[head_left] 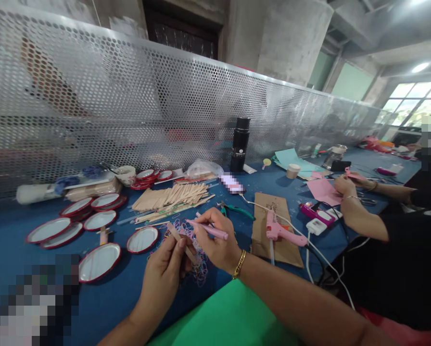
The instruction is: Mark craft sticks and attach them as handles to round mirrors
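Between the thumb and fingers of my left hand (165, 262) is a flat wooden craft stick (176, 233), held at a slant. My right hand (219, 240) grips a pink marker (212, 230) like a pen, its tip pointing left, close to the stick; whether it touches cannot be made out. Under both hands lies a tangle of small coloured rubber bands (200, 271). A round white dish with a red rim (142, 239) sits just left of my hands. Behind them a pile of craft sticks (170, 196) is spread out.
Several more red-rimmed dishes (100, 262) stand at left. On the right, a pink glue gun (282, 231) rests on cardboard (262, 204), with white cables nearby. Green-handled pliers (237, 210), a phone (232, 183) and a black bottle (240, 144) are behind. A co-worker's hands (345, 185) hold pink paper.
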